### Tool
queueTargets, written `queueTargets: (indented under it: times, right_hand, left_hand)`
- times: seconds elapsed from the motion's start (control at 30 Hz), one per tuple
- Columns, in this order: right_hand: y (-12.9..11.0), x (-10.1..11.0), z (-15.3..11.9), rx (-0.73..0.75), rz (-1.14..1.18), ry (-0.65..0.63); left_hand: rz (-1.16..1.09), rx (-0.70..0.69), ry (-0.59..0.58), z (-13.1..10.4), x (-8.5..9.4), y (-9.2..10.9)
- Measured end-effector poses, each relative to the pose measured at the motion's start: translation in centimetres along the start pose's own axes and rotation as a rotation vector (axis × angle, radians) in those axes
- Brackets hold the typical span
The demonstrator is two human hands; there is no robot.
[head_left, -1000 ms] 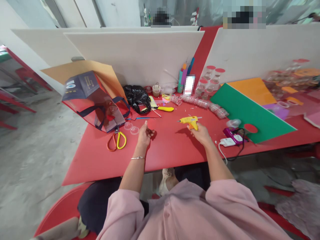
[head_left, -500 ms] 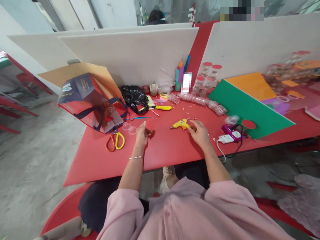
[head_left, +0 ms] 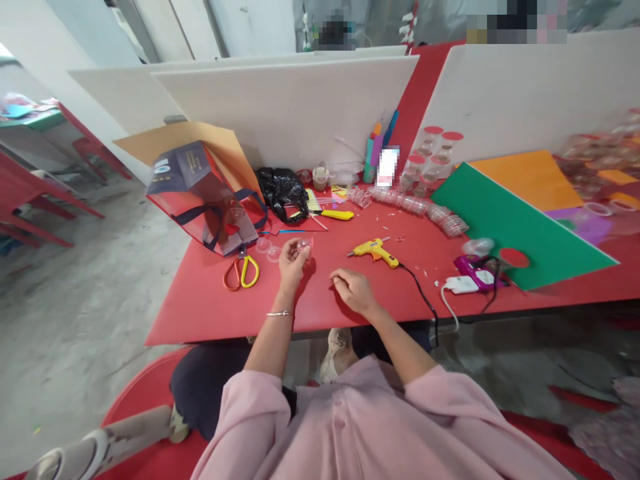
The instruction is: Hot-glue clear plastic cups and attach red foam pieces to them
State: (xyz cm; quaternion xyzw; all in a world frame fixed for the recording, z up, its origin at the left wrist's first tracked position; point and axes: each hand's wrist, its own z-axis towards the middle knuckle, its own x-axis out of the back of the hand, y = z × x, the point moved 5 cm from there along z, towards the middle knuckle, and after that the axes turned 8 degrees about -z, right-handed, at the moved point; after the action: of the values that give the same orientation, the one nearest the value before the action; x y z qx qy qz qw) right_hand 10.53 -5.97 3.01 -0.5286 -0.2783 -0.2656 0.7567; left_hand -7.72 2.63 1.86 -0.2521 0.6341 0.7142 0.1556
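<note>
My left hand (head_left: 293, 264) is closed on a small clear plastic cup (head_left: 303, 245), raised a little over the red table (head_left: 320, 303). To its right, my right hand (head_left: 352, 289) has its fingers bent together, low over the table; whether something small is between them cannot be made out. A yellow glue gun (head_left: 379, 252) lies on the table beyond my right hand, touched by neither hand. Two clear plastic pieces (head_left: 269, 249) lie just left of my left hand, and scissors (head_left: 242, 272) with red and yellow handles lie farther left.
A paper bag (head_left: 200, 193) and a black plastic bag (head_left: 283, 193) stand at the left back. A yellow cutter (head_left: 337, 215) and a row of clear cups (head_left: 420, 204) lie behind the glue gun. On the right are a green board (head_left: 520, 227) and a purple power strip (head_left: 483, 273).
My right hand has come away from the glue gun and moved left, nearer my left hand. The clear cup now shows in my left hand's fingers. The view has shifted slightly.
</note>
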Motion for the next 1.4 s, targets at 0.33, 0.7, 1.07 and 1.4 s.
queueTargets:
  times: [0.33,0.7,1.07,1.4]
  right_hand:
    - [-5.0,-4.6,4.6,0.084,0.065,-0.110]
    - [-3.8,-8.0,7.9,-0.027,0.091,0.074]
    - [-6.5,-13.5,14.8,0.180,0.025,-0.147]
    - [0.9,-8.0,11.4,-0.435,1.138,0.003]
  left_hand:
    - [-0.423,0.113,0.168,1.0,6.0,1.8]
    - [-0.365,0.072,0.232,0.9,5.6,1.3]
    - [0.236,-0.430,0.662,-1.0,7.0,5.4]
    - [1.266,-0.259,0.214,0.5,5.2,2.0]
